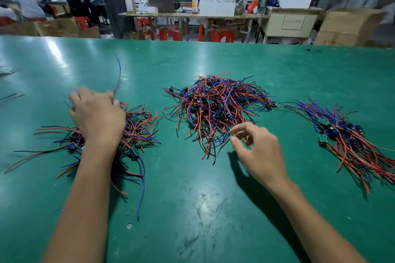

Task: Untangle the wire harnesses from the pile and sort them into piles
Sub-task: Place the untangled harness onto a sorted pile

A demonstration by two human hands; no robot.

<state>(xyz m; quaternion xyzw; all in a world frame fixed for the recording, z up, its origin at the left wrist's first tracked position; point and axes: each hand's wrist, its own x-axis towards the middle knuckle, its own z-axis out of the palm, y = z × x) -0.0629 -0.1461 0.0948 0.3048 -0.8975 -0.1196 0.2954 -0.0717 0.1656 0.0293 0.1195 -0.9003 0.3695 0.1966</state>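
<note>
Head view shows your left hand [97, 114] pressed palm-down on the left pile [119, 134], your right hand [256, 151] pinching a wire at the tangled middle pile's [215, 109] near edge, mid-worktop [192, 209].

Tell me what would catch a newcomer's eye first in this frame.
Most striking is the big tangled pile of red, blue and black wire harnesses in the middle of the green table. Two looser piles flank it: the left pile under the left hand, and the right pile lying with its wires roughly aligned. The right hand reaches with pinching fingers at the near edge of the middle heap.
</note>
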